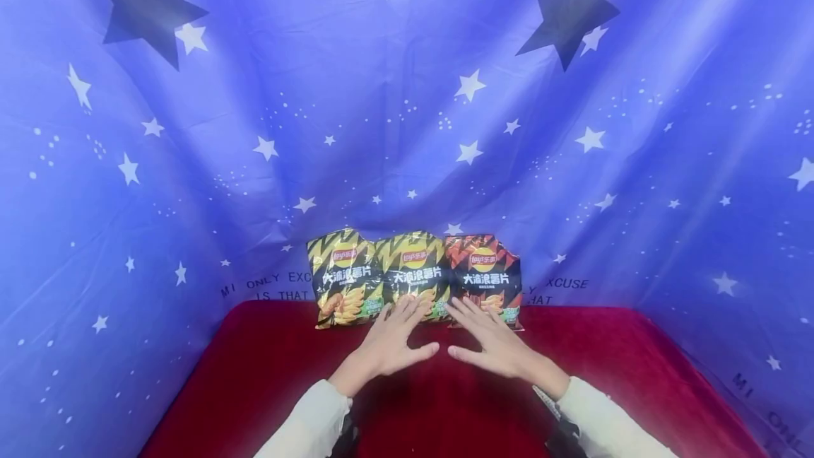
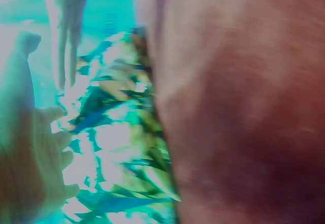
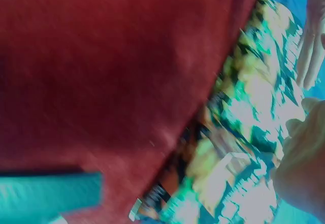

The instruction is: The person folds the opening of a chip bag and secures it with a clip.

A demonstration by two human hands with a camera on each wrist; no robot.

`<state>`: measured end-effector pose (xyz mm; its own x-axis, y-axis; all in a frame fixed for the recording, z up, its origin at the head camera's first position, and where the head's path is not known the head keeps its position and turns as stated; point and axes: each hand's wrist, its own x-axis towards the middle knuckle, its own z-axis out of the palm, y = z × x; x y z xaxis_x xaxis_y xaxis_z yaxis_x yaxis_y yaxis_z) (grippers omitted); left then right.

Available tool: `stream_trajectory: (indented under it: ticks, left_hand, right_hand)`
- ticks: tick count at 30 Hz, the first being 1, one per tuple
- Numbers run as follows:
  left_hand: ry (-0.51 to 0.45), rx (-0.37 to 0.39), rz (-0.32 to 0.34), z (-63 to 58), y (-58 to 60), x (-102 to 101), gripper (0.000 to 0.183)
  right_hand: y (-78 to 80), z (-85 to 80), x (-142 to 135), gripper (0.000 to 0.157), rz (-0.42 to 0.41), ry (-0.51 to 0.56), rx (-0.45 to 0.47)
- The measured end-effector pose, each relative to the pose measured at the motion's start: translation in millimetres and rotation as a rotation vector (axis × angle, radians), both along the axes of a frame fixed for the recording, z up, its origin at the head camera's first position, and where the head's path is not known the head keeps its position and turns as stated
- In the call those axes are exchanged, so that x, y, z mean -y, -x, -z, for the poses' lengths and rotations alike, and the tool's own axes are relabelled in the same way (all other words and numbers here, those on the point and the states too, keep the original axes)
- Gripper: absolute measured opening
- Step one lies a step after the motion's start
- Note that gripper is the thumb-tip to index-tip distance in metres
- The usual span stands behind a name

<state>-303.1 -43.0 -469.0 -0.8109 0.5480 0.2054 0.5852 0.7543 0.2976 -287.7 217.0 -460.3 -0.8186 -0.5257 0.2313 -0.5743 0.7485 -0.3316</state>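
Three bags of Lay's potato chips stand side by side against the backdrop in the head view. The left bag [image 1: 345, 256] and the middle bag [image 1: 416, 257] are yellow and black; the right bag [image 1: 483, 260] is red and black. My left hand [image 1: 391, 346], fingers straight and thumb spread inward, overlaps the lower part of the middle bag. With fingers likewise extended, my right hand [image 1: 499, 348] overlaps the lower part of the red bag. Both thumbs point at each other with a gap between. Each wrist view shows both hands beside the shiny bags, with nothing gripped.
A dark red velvet cloth [image 1: 267, 359] covers the table, its edges sloping away at both sides. Behind and around it hangs a blue curtain [image 1: 381, 90] with white and dark stars and some printed lettering. The bags stand along the table's back edge.
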Motion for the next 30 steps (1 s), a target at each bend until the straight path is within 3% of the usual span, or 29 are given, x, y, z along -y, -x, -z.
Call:
stream_trajectory:
  ticks: [3,5,9,14,21,26,30]
  left_hand:
    - [-0.115,0.060,0.001,-19.2,4.5,-6.0,0.080]
    - [-0.220,0.118,0.014,-31.8,8.2,-9.7,0.077]
    - [-0.465,0.319,0.047,-53.5,15.7,-17.9,0.075]
    - [-0.719,0.549,0.059,-67.1,28.0,-34.0,0.075]
    - [-1.114,0.797,0.058,-67.6,54.9,-56.1,0.076]
    - [-1.278,0.898,0.029,-56.9,70.0,-64.0,0.078]
    - [-1.372,0.961,0.001,-46.5,75.2,-70.7,0.081]
  right_hand:
    - [6.9,-16.4,-7.0,0.073,-0.026,0.070,-0.035]
    - [12.3,-29.0,-13.3,0.070,-0.042,0.144,-0.011]
    - [24.5,-54.9,-29.0,0.065,-0.025,0.333,0.156]
    - [44.2,-82.6,-54.5,0.065,0.053,0.551,0.327]
    - [65.4,-92.7,-92.2,0.075,0.113,0.752,0.501]
    - [73.8,-83.8,-109.4,0.079,0.184,0.832,0.608]
    - [79.2,-74.2,-117.9,0.077,0.233,0.864,0.685]
